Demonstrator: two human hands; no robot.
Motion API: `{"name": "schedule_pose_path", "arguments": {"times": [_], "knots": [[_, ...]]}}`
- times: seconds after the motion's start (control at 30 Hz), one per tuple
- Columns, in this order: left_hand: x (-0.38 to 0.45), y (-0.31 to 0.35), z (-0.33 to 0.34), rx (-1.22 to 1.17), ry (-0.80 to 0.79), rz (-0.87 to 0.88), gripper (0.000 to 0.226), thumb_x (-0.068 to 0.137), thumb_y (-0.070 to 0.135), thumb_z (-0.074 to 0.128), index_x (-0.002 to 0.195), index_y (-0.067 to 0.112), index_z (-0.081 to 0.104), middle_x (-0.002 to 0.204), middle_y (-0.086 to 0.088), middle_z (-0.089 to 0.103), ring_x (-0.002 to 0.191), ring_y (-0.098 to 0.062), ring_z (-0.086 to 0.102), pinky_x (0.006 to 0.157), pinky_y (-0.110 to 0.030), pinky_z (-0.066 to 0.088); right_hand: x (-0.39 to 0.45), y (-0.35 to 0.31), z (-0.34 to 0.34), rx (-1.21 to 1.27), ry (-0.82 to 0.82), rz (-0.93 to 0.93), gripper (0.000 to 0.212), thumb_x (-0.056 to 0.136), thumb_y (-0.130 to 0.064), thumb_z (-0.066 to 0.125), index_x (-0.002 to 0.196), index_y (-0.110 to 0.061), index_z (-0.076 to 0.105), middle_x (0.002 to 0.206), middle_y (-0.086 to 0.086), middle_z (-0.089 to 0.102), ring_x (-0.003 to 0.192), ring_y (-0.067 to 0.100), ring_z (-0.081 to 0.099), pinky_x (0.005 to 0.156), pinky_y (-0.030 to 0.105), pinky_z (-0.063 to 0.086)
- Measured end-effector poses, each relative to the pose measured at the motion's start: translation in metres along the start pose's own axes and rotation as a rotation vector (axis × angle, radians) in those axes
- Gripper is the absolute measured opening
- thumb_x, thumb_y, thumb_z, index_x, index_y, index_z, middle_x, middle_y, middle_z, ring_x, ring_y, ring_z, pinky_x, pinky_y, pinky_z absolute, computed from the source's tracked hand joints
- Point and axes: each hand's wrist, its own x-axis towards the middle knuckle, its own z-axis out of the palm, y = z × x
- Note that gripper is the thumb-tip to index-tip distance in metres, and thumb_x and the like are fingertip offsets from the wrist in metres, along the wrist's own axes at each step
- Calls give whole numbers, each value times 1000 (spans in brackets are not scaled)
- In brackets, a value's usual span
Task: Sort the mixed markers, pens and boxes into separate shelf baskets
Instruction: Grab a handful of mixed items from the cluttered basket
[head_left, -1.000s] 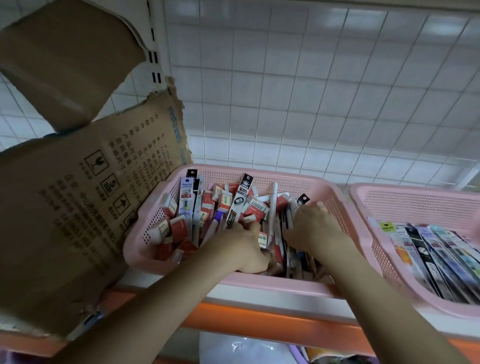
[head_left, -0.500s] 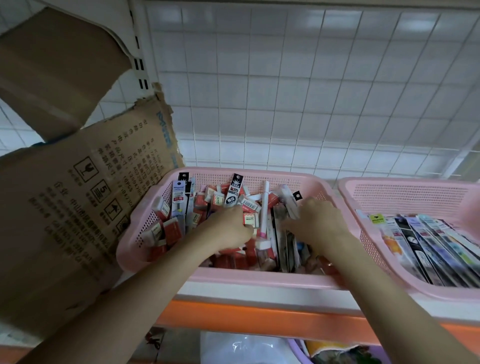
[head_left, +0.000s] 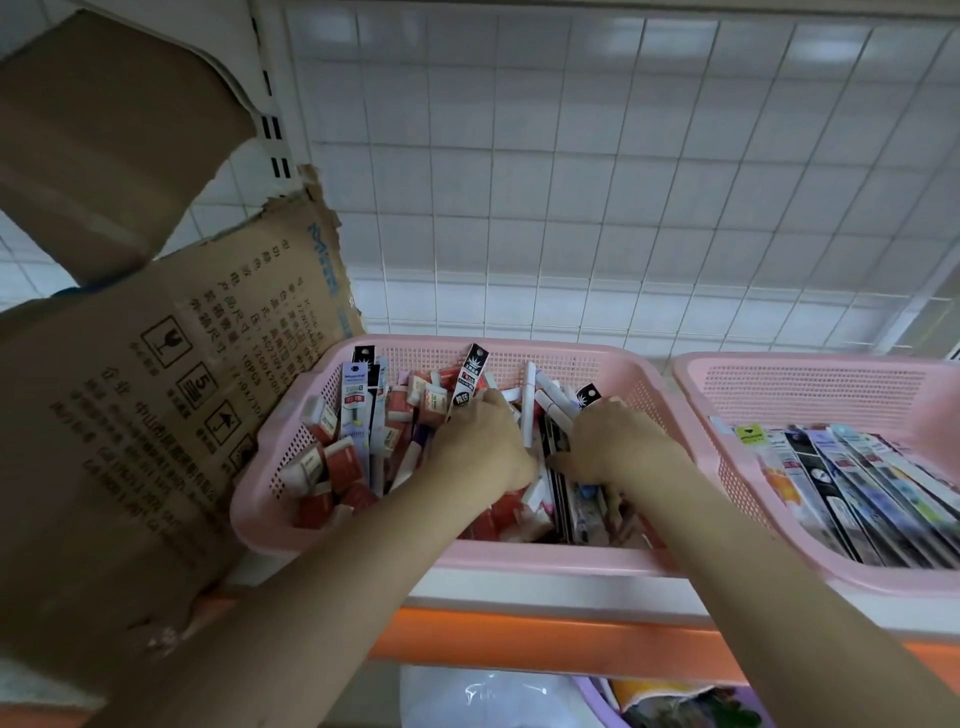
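left pink perforated plastic basket (head_left: 644, 384): mixed red-and-white small boxes (head_left: 347, 460), white pens (head_left: 529, 410) and black-headed hanging packs (head_left: 470, 382), long axes mostly toward the back wall. left hand (head_left: 480, 447) and right hand (head_left: 615, 441) are buried among them, fingers curled; cannot tell what either holds. right pink basket (head_left: 810, 374): flat packaged pens (head_left: 862, 483) lying parallel, angled toward the front right.

The perforated pink plastic basket (head_left: 519, 558) in the middle holds small red-and-white boxes (head_left: 347, 460), long white pens (head_left: 529, 410) and black hang-tag packs with white starburst print (head_left: 470, 376). The second pink plastic basket (head_left: 810, 374) on the right carries striped black, purple, white and yellow-tagged packs (head_left: 852, 493). The brown torn cardboard box (head_left: 130, 415) bears black printed characters and handling symbols. The shelf edge (head_left: 545, 647) is orange beneath white; the white wire grid panel (head_left: 597, 182) forms squares.
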Motion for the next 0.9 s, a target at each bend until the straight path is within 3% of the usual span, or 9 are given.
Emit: {"name": "schedule_pose_path", "arguments": {"times": [0.1,0.17,0.23,0.37,0.47,0.57,0.67,0.77,0.9], "knots": [[7,1,-1,64,12,8,79,83,45,62,140,5,25,128,-11,52,111,-31,54,68,-33,40,4,4,-1,76,-4,23,34,93,-35,46,113,-9,54,114,15,57,106,28,52,77,33,47],[8,1,-2,106,29,20,77,83,43,63,139,4,26,127,-11,52,111,-30,54,66,-34,40,3,8,-1,196,23,63,28,92,-34,46,86,-7,50,88,8,60,76,21,54,61,26,42],[6,3,-1,145,37,24,79,81,46,64,137,2,30,123,-10,54,109,-29,56,64,-33,39,-1,13,0,331,57,82,28,91,-33,46,76,-10,50,65,0,55,60,13,50,49,24,34],[5,2,-3,209,14,11,45,84,37,63,114,5,54,93,-5,55,84,-24,55,59,-30,40,-11,17,-3,463,138,90,27,94,-30,40,83,-11,54,63,2,48,64,18,52,50,23,38],[5,-8,-6,186,-6,50,27,86,28,59,105,9,58,79,0,48,75,-20,50,58,-29,40,-20,21,-7,566,214,93,24,97,-27,41,85,-9,53,64,1,50,60,18,53,52,26,43],[5,-19,-10,100,-43,74,25,88,26,54,108,11,56,81,1,52,72,-18,52,55,-26,39,-32,26,-10,624,220,60,18,96,-23,40,82,-12,45,66,0,50,56,14,48,48,24,39],[4,-26,-16,51,-52,90,15,89,25,50,94,10,53,68,1,48,58,-13,48,49,-23,36,-41,29,-11,640,171,59,21,95,-22,39,103,-6,50,77,2,54,64,18,52,54,26,40],[-2,-33,-25,9,13,127,19,95,25,45,85,9,41,64,-2,45,54,-13,44,49,-26,31,-47,30,-9,691,162,55,31,95,-20,41,120,-2,39,77,1,52,63,14,51,50,24,37],[-9,-38,-35,-156,150,205,26,98,23,30,80,12,44,69,-5,52,62,-21,51,52,-29,31,-52,31,-10,776,256,67,19,92,-14,43,109,-10,37,77,1,49,62,13,49,47,23,32]]}}
